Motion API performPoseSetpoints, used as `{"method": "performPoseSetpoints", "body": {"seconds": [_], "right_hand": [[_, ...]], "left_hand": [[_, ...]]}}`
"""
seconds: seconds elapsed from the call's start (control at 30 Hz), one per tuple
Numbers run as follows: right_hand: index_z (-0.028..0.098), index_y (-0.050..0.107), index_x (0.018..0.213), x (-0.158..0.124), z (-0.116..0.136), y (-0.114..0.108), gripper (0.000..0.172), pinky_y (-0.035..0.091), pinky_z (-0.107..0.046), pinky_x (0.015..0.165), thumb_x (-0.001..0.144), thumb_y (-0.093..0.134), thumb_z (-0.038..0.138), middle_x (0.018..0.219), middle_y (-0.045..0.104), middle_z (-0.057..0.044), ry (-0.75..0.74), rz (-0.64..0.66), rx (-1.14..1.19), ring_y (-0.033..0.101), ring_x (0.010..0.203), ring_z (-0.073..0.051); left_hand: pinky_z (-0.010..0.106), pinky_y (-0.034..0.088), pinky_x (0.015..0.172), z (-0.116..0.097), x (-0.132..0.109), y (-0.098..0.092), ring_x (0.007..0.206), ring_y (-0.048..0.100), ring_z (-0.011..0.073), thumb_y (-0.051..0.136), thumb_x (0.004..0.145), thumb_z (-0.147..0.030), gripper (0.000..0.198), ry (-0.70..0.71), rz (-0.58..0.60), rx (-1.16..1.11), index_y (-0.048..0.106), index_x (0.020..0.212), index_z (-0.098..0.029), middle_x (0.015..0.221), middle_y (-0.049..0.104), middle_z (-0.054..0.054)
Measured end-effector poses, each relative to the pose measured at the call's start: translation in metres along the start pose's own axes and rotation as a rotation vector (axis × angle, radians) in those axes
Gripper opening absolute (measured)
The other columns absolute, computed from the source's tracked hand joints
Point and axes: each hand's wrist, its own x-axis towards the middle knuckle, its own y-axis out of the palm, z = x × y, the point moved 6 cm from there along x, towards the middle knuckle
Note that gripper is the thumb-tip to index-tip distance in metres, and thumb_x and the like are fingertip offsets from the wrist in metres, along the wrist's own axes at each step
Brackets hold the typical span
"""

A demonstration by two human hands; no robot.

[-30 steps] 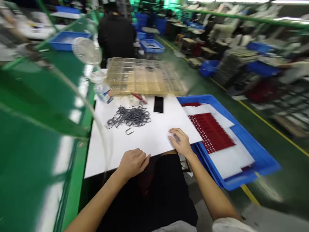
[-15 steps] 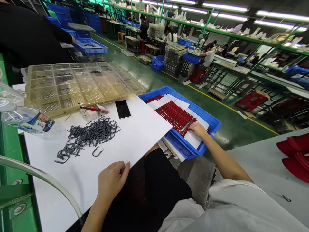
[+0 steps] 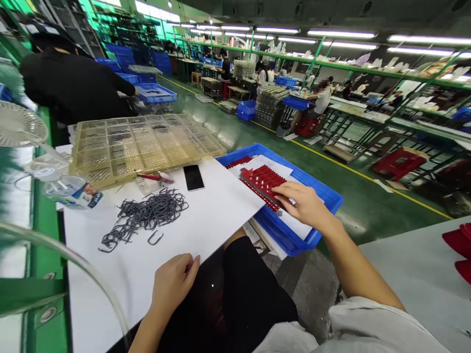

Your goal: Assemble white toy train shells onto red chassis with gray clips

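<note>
Head view: the right hand [image 3: 300, 202] reaches over the blue bin [image 3: 333, 200], thumb and fingers pinched on the near end of a red strip [image 3: 258, 185]. The strip is long and narrow, deep red, with a row of small white marks along its face and a greyish lower edge. It slants away from the fingertips toward the far left of the bin, and its far end is blurred. Whether it touches what lies beneath cannot be told.

Under and behind it, more red pieces [image 3: 275, 171] lie side by side in a close, ribbed row, with white gaps showing near the table. White paper [image 3: 262, 162] lies among them in the bin.

The left hand [image 3: 173, 280] rests at the near edge of the white table [image 3: 221, 208], fingers curled in loosely, thumb along the edge; its palm is hidden.

On the table, a tangled heap of dark grey hooks [image 3: 150, 211] spreads out, one hook [image 3: 153, 243] just apart from it. A phone [image 3: 193, 177] lies near the heap, beside a divided case [image 3: 176, 161]. A bottle [image 3: 73, 193] lies at the left.
</note>
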Motion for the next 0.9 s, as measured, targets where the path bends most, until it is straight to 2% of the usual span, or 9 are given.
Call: {"method": "performPoseSetpoints", "body": {"seconds": [0.17, 0.3, 0.4, 0.5, 0.57, 0.63, 0.7, 0.77, 0.9], "right_hand": [[0.019, 0.080, 0.121, 0.026, 0.051, 0.048, 0.039, 0.052, -0.040, 0.085, 0.104, 0.050, 0.002, 0.104, 0.078, -0.012, -0.101, 0.125, -0.080, 0.068, 0.092, -0.026], [0.019, 0.080, 0.116, 0.044, 0.083, 0.069, 0.034, 0.048, -0.039, 0.081, 0.108, 0.049, 0.005, 0.093, 0.075, -0.011, -0.229, 0.153, -0.040, 0.065, 0.087, -0.026], [0.019, 0.077, 0.120, 0.058, 0.098, 0.074, 0.029, 0.051, -0.037, 0.081, 0.111, 0.051, 0.012, 0.090, 0.076, -0.008, -0.217, 0.137, 0.090, 0.069, 0.087, -0.025], [0.021, 0.074, 0.133, 0.070, 0.101, 0.080, 0.030, 0.059, -0.037, 0.085, 0.107, 0.060, 0.019, 0.108, 0.083, -0.008, -0.028, 0.040, 0.308, 0.076, 0.088, -0.025], [0.023, 0.074, 0.137, 0.073, 0.101, 0.091, 0.038, 0.063, -0.039, 0.086, 0.101, 0.065, 0.022, 0.110, 0.085, -0.007, 0.170, -0.040, 0.407, 0.079, 0.086, -0.024], [0.023, 0.074, 0.140, 0.070, 0.103, 0.109, 0.045, 0.064, -0.039, 0.080, 0.096, 0.067, 0.028, 0.099, 0.085, -0.005, 0.356, -0.075, 0.486, 0.079, 0.078, -0.024], [0.021, 0.073, 0.142, 0.065, 0.106, 0.136, 0.053, 0.064, -0.039, 0.074, 0.092, 0.069, 0.035, 0.088, 0.083, -0.003, 0.505, -0.065, 0.564, 0.078, 0.067, -0.024], [0.020, 0.074, 0.140, 0.061, 0.109, 0.165, 0.058, 0.065, -0.041, 0.074, 0.086, 0.070, 0.040, 0.079, 0.081, -0.002, 0.604, -0.048, 0.601, 0.075, 0.060, -0.025], [0.021, 0.079, 0.130, 0.059, 0.109, 0.213, 0.058, 0.066, -0.046, 0.083, 0.077, 0.066, 0.040, 0.070, 0.078, -0.002, 0.651, -0.016, 0.525, 0.079, 0.071, -0.031]], "left_hand": [[0.031, 0.030, 0.060, 0.000, -0.004, -0.002, 0.054, 0.049, 0.0154, 0.047, 0.111, -0.040, 0.051, 0.043, -0.017, -0.003, 0.043, 0.063, -0.024, 0.056, 0.054, -0.002], [0.032, 0.032, 0.061, 0.000, -0.006, -0.001, 0.055, 0.052, 0.0154, 0.048, 0.111, -0.036, 0.049, 0.054, -0.026, -0.002, 0.045, 0.064, -0.024, 0.058, 0.056, -0.001], [0.031, 0.034, 0.061, -0.001, -0.007, -0.002, 0.056, 0.054, 0.0154, 0.048, 0.111, -0.034, 0.046, 0.066, -0.029, -0.021, 0.049, 0.066, -0.024, 0.060, 0.058, -0.001], [0.031, 0.044, 0.064, 0.001, -0.007, -0.005, 0.064, 0.063, 0.0170, 0.049, 0.112, -0.038, 0.036, 0.063, -0.048, -0.049, 0.062, 0.083, -0.023, 0.076, 0.070, 0.001], [0.034, 0.055, 0.077, 0.002, -0.009, -0.008, 0.085, 0.074, 0.0217, 0.055, 0.110, -0.047, 0.029, 0.061, -0.086, -0.060, 0.069, 0.110, -0.021, 0.103, 0.079, 0.008], [0.043, 0.061, 0.099, -0.002, -0.012, -0.007, 0.119, 0.076, 0.0315, 0.065, 0.104, -0.061, 0.058, 0.089, -0.124, -0.059, 0.061, 0.142, -0.017, 0.137, 0.075, 0.019], [0.053, 0.057, 0.115, -0.011, -0.015, 0.000, 0.144, 0.065, 0.0410, 0.077, 0.093, -0.071, 0.095, 0.120, -0.111, -0.024, 0.045, 0.162, -0.014, 0.158, 0.064, 0.027], [0.057, 0.057, 0.115, -0.019, -0.017, 0.011, 0.145, 0.063, 0.0438, 0.082, 0.090, -0.066, 0.103, 0.084, -0.040, 0.059, 0.038, 0.168, -0.014, 0.161, 0.061, 0.027], [0.049, 0.062, 0.097, -0.026, -0.016, 0.014, 0.118, 0.072, 0.0365, 0.074, 0.094, -0.034, 0.060, -0.011, -0.004, 0.191, 0.059, 0.151, -0.020, 0.145, 0.072, 0.018]]}}
